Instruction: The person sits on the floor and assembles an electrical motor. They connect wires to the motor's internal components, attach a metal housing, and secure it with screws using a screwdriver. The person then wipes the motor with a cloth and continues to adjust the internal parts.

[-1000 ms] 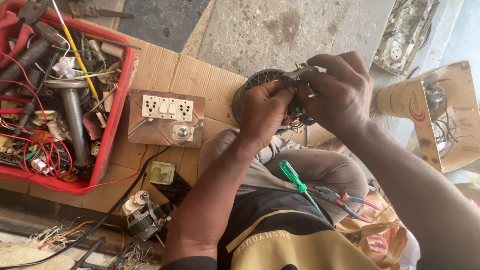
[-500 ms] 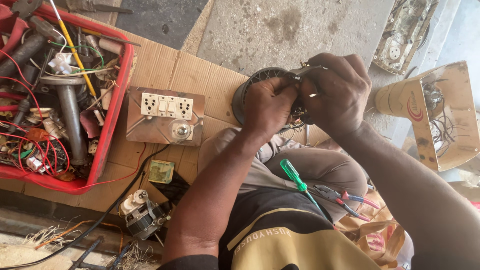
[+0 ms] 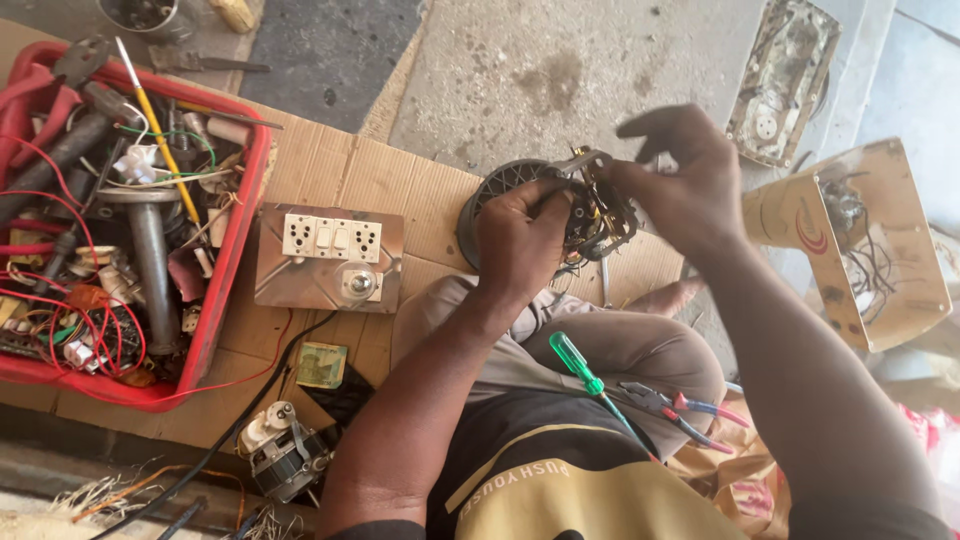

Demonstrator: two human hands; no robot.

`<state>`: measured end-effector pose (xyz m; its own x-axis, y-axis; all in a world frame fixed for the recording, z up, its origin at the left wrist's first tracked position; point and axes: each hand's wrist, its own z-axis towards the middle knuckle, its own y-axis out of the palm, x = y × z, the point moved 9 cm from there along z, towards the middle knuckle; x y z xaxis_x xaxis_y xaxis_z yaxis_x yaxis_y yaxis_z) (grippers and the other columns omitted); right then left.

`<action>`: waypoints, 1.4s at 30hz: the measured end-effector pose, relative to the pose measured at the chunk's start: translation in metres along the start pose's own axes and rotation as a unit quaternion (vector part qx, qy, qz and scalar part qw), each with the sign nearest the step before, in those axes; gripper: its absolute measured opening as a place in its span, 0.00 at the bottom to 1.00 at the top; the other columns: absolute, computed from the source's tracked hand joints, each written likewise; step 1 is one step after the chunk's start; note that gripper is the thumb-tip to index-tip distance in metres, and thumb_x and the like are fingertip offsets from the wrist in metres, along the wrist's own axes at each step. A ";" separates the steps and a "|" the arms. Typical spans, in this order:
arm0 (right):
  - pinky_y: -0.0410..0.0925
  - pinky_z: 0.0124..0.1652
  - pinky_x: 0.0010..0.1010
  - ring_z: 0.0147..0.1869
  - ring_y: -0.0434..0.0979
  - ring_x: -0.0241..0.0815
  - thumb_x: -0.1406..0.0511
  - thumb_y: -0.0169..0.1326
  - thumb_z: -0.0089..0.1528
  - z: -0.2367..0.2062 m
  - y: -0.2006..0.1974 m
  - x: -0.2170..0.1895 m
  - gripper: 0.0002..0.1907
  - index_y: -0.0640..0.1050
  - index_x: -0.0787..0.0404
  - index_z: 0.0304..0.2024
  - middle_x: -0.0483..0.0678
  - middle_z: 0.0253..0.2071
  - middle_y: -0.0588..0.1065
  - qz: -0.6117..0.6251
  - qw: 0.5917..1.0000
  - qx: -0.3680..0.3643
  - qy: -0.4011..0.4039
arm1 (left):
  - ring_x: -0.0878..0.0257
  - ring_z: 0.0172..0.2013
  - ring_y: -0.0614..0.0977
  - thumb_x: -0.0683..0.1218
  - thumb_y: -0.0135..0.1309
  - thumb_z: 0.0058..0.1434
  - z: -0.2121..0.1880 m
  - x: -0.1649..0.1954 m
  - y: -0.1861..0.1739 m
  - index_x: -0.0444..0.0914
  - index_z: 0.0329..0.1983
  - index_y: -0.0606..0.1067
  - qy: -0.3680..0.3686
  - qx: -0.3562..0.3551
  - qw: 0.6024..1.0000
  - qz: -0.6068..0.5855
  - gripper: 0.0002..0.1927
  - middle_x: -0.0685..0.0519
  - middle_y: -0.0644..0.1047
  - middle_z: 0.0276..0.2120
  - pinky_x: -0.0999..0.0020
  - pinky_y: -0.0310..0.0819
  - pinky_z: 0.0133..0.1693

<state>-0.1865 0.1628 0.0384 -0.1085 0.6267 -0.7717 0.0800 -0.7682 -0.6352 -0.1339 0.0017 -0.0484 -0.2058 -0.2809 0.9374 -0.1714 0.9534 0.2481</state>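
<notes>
Head view: left hand (image 3: 520,240) grips small metal-framed motor part (image 3: 600,210) over round black grille (image 3: 490,200); right hand (image 3: 680,185) pinches its frame (fingers partly spread). Disassembled, green-handled screwdriver (image 3: 585,375) idle.

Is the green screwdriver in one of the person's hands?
No, the green screwdriver lies on the person's lap, while the left hand and right hand hold a small motor part.
</notes>
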 end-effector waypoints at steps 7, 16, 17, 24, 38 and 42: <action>0.62 0.25 0.26 0.27 0.71 0.34 0.61 0.63 0.54 -0.023 0.015 0.049 0.26 0.81 0.62 0.55 0.45 0.33 0.79 0.097 0.949 -0.153 0.258 | 0.72 0.22 0.81 0.42 0.56 0.64 -0.001 0.002 -0.002 0.33 0.45 0.83 -0.008 0.024 0.999 0.034 0.10 0.53 0.84 0.27 0.75 0.78 0.22; 0.64 0.25 0.26 0.26 0.72 0.32 0.59 0.69 0.51 -0.028 0.002 0.032 0.20 0.84 0.64 0.41 0.44 0.26 0.78 0.037 0.969 -0.122 0.213 | 0.65 0.36 0.86 0.41 0.60 0.66 -0.025 0.045 0.002 0.33 0.46 0.82 0.224 0.136 0.935 0.240 0.09 0.45 0.82 0.42 0.75 0.83 0.34; 0.64 0.25 0.27 0.25 0.72 0.33 0.58 0.70 0.51 -0.029 0.000 0.031 0.20 0.85 0.64 0.40 0.45 0.26 0.77 0.020 0.970 -0.114 0.214 | 0.64 0.37 0.86 0.41 0.59 0.66 -0.027 0.045 0.004 0.32 0.47 0.82 0.230 0.133 0.935 0.237 0.09 0.46 0.82 0.41 0.74 0.83 0.36; 0.75 0.34 0.29 0.33 0.83 0.35 0.54 0.73 0.48 -0.027 -0.001 0.010 0.26 0.84 0.64 0.42 0.49 0.33 0.83 -0.056 0.987 -0.093 0.119 | 0.55 0.31 0.84 0.43 0.60 0.66 -0.020 0.042 0.005 0.35 0.37 0.82 0.220 0.142 0.918 0.299 0.06 0.46 0.81 0.31 0.60 0.76 0.33; 0.76 0.35 0.32 0.31 0.81 0.38 0.57 0.73 0.46 -0.030 0.009 -0.024 0.21 0.84 0.64 0.33 0.51 0.29 0.81 -0.001 1.000 -0.009 -0.011 | 0.65 0.26 0.81 0.40 0.51 0.64 -0.012 0.014 -0.016 0.27 0.33 0.80 0.010 0.186 0.982 -0.013 0.11 0.49 0.81 0.28 0.70 0.76 0.25; 0.77 0.35 0.33 0.32 0.83 0.42 0.55 0.71 0.48 -0.030 0.019 -0.016 0.22 0.83 0.63 0.36 0.51 0.31 0.81 0.002 1.000 -0.025 0.012 | 0.66 0.24 0.80 0.37 0.47 0.61 -0.006 0.003 -0.017 0.29 0.29 0.78 -0.019 0.183 0.974 -0.135 0.10 0.50 0.80 0.27 0.72 0.74 0.23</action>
<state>-0.1541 0.1422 0.0380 -0.0846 0.6273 -0.7742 0.1306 -0.7632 -0.6328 -0.1255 -0.0143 -0.0481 -0.1399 -0.5267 0.8384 -0.5552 0.7429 0.3740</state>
